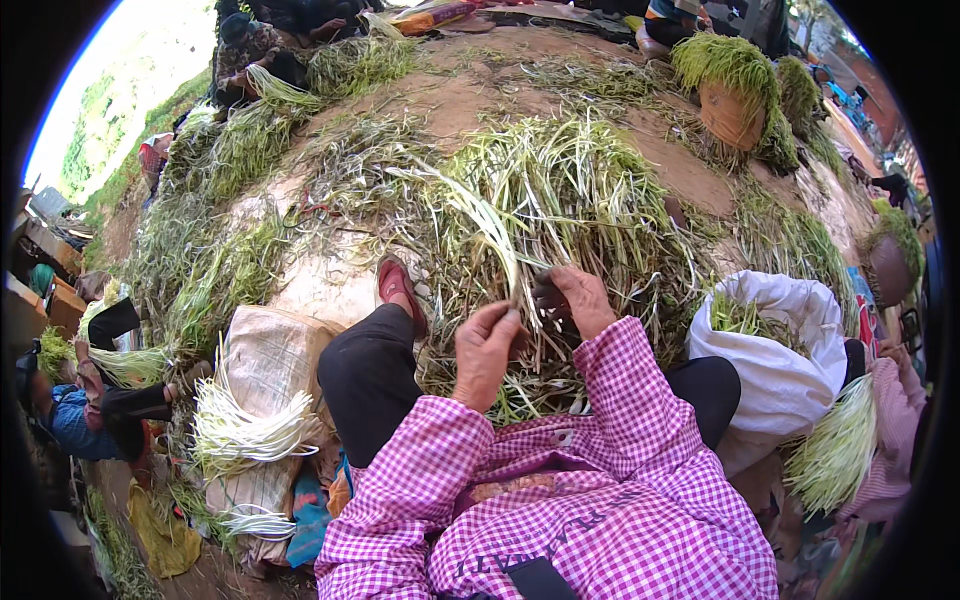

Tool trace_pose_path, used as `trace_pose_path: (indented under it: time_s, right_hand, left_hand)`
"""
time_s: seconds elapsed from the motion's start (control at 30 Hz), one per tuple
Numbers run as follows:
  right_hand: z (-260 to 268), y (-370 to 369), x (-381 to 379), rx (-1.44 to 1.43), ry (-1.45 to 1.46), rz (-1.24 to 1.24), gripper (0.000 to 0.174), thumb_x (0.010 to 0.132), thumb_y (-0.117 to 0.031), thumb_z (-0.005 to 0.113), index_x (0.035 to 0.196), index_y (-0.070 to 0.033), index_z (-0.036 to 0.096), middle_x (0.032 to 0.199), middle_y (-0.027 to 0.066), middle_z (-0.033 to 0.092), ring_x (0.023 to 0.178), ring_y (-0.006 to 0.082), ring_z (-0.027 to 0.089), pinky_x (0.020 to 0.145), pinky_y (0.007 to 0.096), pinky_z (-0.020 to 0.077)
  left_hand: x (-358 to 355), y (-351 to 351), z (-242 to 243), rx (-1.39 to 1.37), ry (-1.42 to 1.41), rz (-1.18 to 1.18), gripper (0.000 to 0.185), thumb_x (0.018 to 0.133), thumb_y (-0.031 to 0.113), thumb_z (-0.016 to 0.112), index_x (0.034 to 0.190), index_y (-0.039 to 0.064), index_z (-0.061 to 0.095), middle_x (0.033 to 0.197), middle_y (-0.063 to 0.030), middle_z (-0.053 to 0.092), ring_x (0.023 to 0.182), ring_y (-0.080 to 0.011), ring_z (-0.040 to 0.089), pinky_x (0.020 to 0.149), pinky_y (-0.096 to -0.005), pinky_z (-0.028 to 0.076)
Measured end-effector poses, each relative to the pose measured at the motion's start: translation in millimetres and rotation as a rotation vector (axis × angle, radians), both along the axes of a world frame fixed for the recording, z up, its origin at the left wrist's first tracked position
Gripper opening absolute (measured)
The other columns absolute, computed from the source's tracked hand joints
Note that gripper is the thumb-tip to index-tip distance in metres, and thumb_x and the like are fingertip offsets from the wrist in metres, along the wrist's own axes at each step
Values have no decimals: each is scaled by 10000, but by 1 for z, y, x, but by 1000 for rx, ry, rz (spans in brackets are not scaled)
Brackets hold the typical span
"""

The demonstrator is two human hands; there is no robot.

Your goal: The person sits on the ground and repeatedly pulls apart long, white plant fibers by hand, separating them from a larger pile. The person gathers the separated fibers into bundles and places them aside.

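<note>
My left hand [486, 346] pinches the lower end of a pale green-and-white leafy stalk [491, 225] between thumb and fingers, and the stalk leans up and to the left. Close to its right, my right hand [576, 296] is bent over the heap; its fingertips are dark and partly hidden, so what lies between them is unclear. Beneath both hands spreads a large heap of long green-and-white stalks [585, 180]. A bundle of trimmed white stalks [251, 427] lies on a woven sack [274, 352] at my left.
An open white sack [769, 360] with greens stands by my right knee. A basket heaped with greens [731, 112] stands at the upper right. More stalk piles [240, 150] lie on the dirt ground. Several people sit around, one at far left [82, 420]. Another stalk bundle [836, 450] is at right.
</note>
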State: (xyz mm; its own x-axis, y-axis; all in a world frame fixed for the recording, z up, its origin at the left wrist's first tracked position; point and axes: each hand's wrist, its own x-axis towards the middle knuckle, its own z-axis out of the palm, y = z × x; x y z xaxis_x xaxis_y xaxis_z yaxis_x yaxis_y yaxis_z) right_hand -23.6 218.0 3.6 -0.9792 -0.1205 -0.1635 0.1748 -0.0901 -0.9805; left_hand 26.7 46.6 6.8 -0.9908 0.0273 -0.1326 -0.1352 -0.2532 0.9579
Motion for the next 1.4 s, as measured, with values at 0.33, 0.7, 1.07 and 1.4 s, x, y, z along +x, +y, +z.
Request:
trace_pose_path:
  time_s: [0.33,0.7,1.07,1.4]
  right_hand:
    - [-5,-11,27,-213,-30,-80,94,834,-29,629,926,-23,642,771,-10,632,649,49,557,583,197,467]
    - [-7,-29,53,-425,-79,-174,54,882,5,523,904,-25,562,862,85,651,734,130,621,653,266,532]
    - [-3,32,113,723,162,611,195,784,-37,629,976,-14,605,847,122,608,801,238,613,723,337,501]
    - [12,-49,0,633,511,29,265,872,-196,595,992,39,612,895,127,592,703,187,591,609,288,486]
  left_hand:
    - [8,4,-6,23,-95,-26,260,879,138,606,1094,-7,613,942,-44,653,814,-95,597,665,-237,496]
    - [-14,-11,-13,617,-350,198,89,923,81,502,989,28,532,897,-97,630,822,-230,626,728,-388,541]
    - [-42,-58,-43,570,-203,531,57,884,46,552,938,33,557,811,-84,643,748,-241,648,684,-373,530]
    - [-26,-19,-25,287,-149,181,106,815,21,637,912,-21,625,799,-65,655,648,-108,603,560,-222,489]
